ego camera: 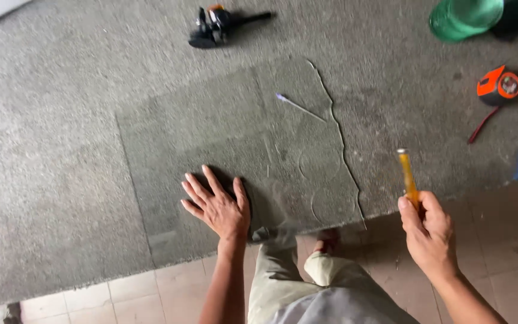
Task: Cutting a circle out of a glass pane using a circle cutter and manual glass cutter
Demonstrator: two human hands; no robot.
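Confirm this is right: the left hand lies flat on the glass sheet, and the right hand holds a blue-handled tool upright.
One detail is wrong. In the head view the left hand does lie flat on the glass sheet, but the tool held upright in the right hand has an amber-yellow handle, not blue.

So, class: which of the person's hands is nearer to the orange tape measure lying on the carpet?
Right. The right hand, gripping a yellow tool, is below and left of the tape measure. The left hand lies flat on the glass sheet, much farther left.
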